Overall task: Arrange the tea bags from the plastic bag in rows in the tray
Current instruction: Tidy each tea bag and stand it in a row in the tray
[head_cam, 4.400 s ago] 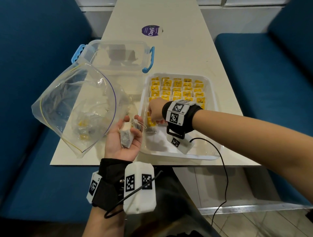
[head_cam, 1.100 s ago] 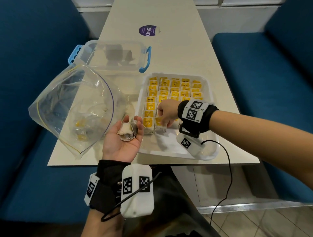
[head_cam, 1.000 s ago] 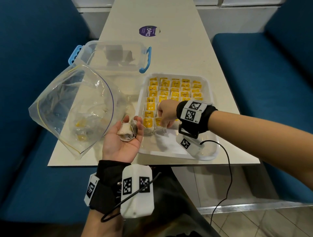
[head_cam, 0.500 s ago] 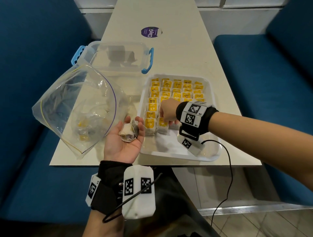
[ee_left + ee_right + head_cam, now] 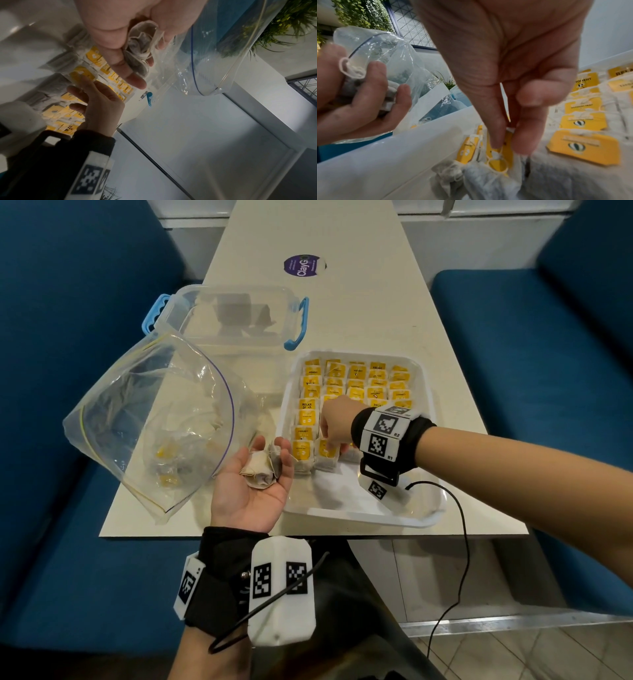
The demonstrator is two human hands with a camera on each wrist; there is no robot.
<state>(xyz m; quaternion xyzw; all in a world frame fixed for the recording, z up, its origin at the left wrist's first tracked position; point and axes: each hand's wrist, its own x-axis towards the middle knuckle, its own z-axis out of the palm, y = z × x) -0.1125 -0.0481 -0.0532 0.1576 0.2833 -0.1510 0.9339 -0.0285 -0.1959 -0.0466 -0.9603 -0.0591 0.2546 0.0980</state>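
Observation:
The white tray [image 5: 359, 517] holds several rows of tea bags [image 5: 356, 381] with yellow tags, filling its far part. My right hand [image 5: 330, 445] reaches into the tray, and its thumb and forefinger pinch the tag of the front tea bag [image 5: 498, 162] in the second column from the left. Just left of the tray my left hand [image 5: 272, 448] lies palm up, fingers curled round a small bundle of tea bags [image 5: 260, 470]. The clear plastic bag [image 5: 154, 422] stands open to the left with a few tea bags in its bottom.
A clear plastic box [image 5: 236, 316] with blue handles sits behind the bag and the tray. A purple sticker [image 5: 303, 265] is on the far tabletop. Blue benches flank the table. The near part of the tray is bare.
Since 4.4 s ago my right hand has shifted from the first column to the second, where a new tea bag now stands. In the last second both hands barely moved.

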